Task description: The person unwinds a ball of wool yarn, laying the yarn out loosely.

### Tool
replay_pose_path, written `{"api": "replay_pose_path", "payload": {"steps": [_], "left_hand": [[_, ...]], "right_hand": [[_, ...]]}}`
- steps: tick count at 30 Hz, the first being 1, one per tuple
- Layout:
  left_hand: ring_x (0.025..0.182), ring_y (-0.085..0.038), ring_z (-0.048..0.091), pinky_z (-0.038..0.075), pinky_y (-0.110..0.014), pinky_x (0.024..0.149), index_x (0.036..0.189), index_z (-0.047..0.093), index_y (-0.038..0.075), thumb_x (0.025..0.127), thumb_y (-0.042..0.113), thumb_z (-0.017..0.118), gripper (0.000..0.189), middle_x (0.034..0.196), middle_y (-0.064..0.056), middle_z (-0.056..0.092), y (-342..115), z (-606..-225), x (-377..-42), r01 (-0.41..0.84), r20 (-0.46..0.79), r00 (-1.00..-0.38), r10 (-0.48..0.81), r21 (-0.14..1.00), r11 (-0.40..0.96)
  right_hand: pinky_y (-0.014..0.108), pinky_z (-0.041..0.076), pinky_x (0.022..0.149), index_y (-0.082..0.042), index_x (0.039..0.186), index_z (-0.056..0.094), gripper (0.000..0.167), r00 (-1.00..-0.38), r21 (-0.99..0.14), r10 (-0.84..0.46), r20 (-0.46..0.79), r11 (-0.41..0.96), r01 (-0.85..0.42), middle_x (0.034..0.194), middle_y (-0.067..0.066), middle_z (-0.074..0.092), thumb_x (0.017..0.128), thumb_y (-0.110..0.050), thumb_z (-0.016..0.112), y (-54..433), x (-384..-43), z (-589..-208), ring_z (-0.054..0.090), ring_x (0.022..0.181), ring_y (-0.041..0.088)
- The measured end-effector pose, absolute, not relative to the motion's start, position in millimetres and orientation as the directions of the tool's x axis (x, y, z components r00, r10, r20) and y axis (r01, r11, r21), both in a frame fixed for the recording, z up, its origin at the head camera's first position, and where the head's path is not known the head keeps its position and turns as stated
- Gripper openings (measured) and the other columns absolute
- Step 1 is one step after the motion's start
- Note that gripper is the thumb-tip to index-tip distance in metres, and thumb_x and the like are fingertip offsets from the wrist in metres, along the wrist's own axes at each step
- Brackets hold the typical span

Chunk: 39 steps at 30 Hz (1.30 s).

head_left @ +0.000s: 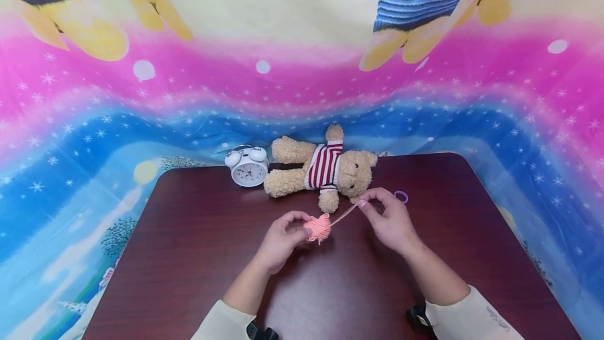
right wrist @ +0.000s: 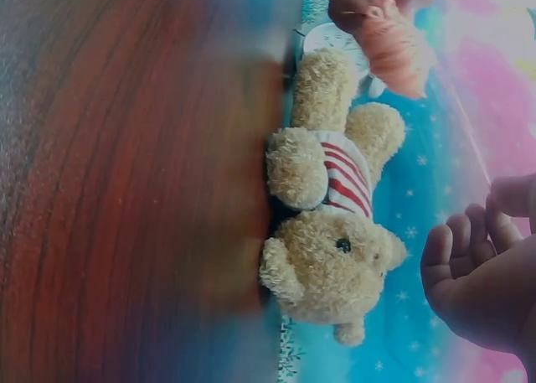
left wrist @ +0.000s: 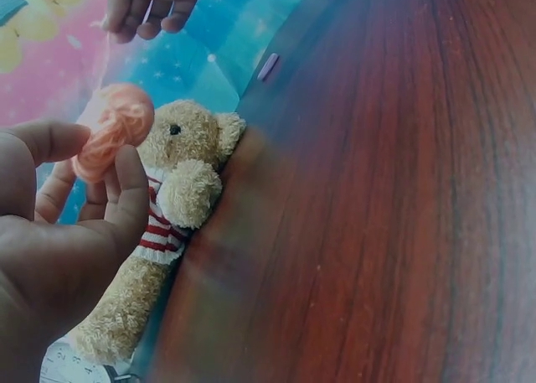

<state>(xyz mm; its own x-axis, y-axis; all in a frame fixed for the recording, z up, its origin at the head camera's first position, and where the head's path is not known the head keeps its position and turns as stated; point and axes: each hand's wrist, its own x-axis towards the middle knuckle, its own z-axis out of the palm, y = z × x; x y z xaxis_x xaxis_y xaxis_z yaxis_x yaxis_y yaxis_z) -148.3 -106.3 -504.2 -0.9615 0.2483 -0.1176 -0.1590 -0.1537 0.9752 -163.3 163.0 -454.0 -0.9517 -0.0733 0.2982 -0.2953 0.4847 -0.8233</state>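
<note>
A small bundle of peach-pink yarn (head_left: pixel 319 227) is pinched between the thumb and fingers of my left hand (head_left: pixel 282 240), held above the table. From it a strand (head_left: pixel 344 214) runs taut up to my right hand (head_left: pixel 389 219), whose thumb and index finger pinch its end. In the left wrist view the yarn bundle (left wrist: pixel 115 130) shows its wound loops, with the left thumb on one side. The right wrist view has the right hand (right wrist: pixel 486 274) with its other fingers loosely bent, and the thin strand stretching to the yarn (right wrist: pixel 394 48).
A teddy bear (head_left: pixel 323 167) in a red-and-white striped shirt lies at the back of the dark wooden table (head_left: pixel 198 256). Left of it stands a white twin-bell alarm clock (head_left: pixel 249 168). A purple ring (head_left: pixel 401 197) lies behind the right hand. A printed cloth (head_left: pixel 264 104) hangs behind.
</note>
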Motion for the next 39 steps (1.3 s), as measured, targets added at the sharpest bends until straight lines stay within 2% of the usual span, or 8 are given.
{"api": "replay_pose_path", "payload": {"steps": [8,15,23,27,30,34,37,39], "left_hand": [[0.09,-0.019,0.069,0.059,-0.052,0.09,0.122,0.058,-0.005,0.091,-0.007,0.065,0.031,0.106,-0.011,0.065,-112.9,-507.8,-149.4,-0.173,-0.124,-0.969,0.212,0.958,-0.23],[0.094,-0.02,0.068,0.059,-0.041,0.089,0.119,0.056,0.004,0.094,-0.004,0.064,0.028,0.111,-0.01,0.063,-119.6,-506.0,-148.8,-0.198,-0.119,-0.964,0.236,0.918,-0.344],[0.091,-0.018,0.067,0.059,-0.033,0.086,0.116,0.053,0.011,0.095,-0.007,0.056,0.028,0.109,-0.007,0.059,-125.8,-504.3,-148.3,-0.196,-0.046,-0.953,0.299,0.848,-0.492],[0.091,-0.017,0.065,0.058,-0.034,0.083,0.118,0.051,0.011,0.094,-0.007,0.055,0.03,0.11,-0.006,0.058,-129.5,-506.8,-148.1,-0.19,-0.019,-0.938,0.346,0.864,-0.467],[0.09,-0.017,0.063,0.056,-0.035,0.078,0.121,0.05,0.006,0.092,-0.007,0.056,0.033,0.111,-0.007,0.057,-131.0,-509.3,-148.0,-0.182,-0.024,-0.93,0.367,0.897,-0.402],[0.088,-0.015,0.06,0.055,-0.032,0.072,0.122,0.052,0.006,0.088,-0.008,0.055,0.037,0.111,-0.008,0.056,-129.4,-513.0,-147.0,-0.193,-0.048,-0.926,0.373,0.912,-0.362],[0.087,-0.014,0.058,0.054,-0.028,0.069,0.121,0.053,0.009,0.086,-0.009,0.052,0.04,0.113,-0.008,0.054,-127.1,-516.0,-145.9,-0.214,-0.07,-0.924,0.377,0.91,-0.355],[0.085,-0.014,0.058,0.054,-0.028,0.068,0.123,0.052,0.007,0.086,-0.01,0.051,0.041,0.116,-0.01,0.053,-126.1,-518.0,-145.8,-0.228,-0.09,-0.923,0.375,0.911,-0.343]], "right_hand": [[0.02,0.05,0.081,-0.008,0.1,0.07,0.006,-0.956,-0.833,-0.077,0.285,0.474,-0.286,0.108,0.007,0.072,0.1,-0.014,0.071,173.0,-160.5,-453.8,0.063,0.097,0.015],[0.019,0.047,0.08,-0.009,0.1,0.07,0.004,-0.961,-0.819,-0.069,0.269,0.509,-0.266,0.101,0.004,0.072,0.099,-0.012,0.071,190.0,-158.2,-461.4,0.062,0.093,0.013],[0.027,0.047,0.084,-0.011,0.102,0.07,0.007,-0.974,-0.784,-0.058,0.218,0.583,-0.211,0.105,0.004,0.071,0.1,-0.018,0.07,202.4,-160.8,-468.0,0.061,0.099,0.018],[0.031,0.047,0.086,-0.01,0.103,0.07,0.01,-0.976,-0.781,-0.032,0.215,0.595,-0.191,0.108,0.006,0.071,0.102,-0.02,0.068,207.7,-162.9,-467.5,0.061,0.101,0.02],[0.026,0.046,0.085,-0.008,0.106,0.069,0.013,-0.977,-0.793,-0.012,0.211,0.582,-0.178,0.11,0.007,0.071,0.103,-0.021,0.066,209.5,-163.1,-463.6,0.06,0.1,0.019],[0.02,0.045,0.082,-0.007,0.109,0.069,0.017,-0.979,-0.807,0.003,0.206,0.566,-0.168,0.111,0.008,0.07,0.104,-0.023,0.065,209.1,-162.6,-458.0,0.06,0.099,0.02],[0.02,0.045,0.08,-0.007,0.109,0.069,0.018,-0.978,-0.812,0.007,0.208,0.558,-0.169,0.109,0.008,0.07,0.105,-0.024,0.064,208.4,-163.8,-455.7,0.06,0.096,0.021],[0.02,0.046,0.078,-0.007,0.109,0.069,0.019,-0.977,-0.817,0.018,0.212,0.552,-0.167,0.108,0.009,0.07,0.105,-0.024,0.064,208.7,-164.7,-454.3,0.06,0.093,0.02]]}}
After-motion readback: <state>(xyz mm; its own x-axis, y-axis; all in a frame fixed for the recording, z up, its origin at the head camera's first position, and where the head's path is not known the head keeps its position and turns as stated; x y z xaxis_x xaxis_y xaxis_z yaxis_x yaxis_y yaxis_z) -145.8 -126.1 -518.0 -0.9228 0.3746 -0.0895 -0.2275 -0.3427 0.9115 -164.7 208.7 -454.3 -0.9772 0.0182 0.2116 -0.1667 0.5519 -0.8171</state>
